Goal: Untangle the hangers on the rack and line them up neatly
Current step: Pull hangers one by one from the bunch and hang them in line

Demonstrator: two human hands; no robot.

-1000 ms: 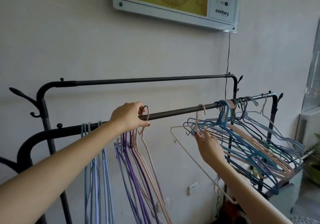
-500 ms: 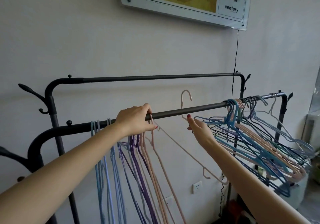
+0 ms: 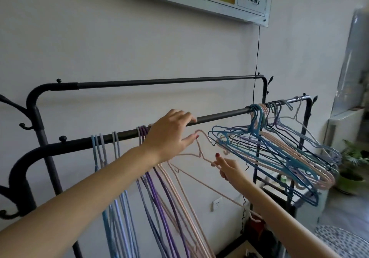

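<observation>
Lowered from above the rail since half a second ago, a pink hanger (image 3: pixel 199 154) now hangs off the bar, its hook just below the front rail (image 3: pixel 219 116) of the black rack (image 3: pixel 34 118). The right hand (image 3: pixel 227 166) pinches its shoulder wire between the fingers (image 3: pixel 218 157); the left hand (image 3: pixel 169 136) rests spread over the rail, thumb by the hook, holding nothing. Sorted hangers (image 3: pixel 155 198) hang straight at left, while the tangled bunch (image 3: pixel 279 154) crowds the right end. Risk lies close by: the free hook could snag the blue wires beside it, or the light pinch could let the hanger drop to the floor.
</observation>
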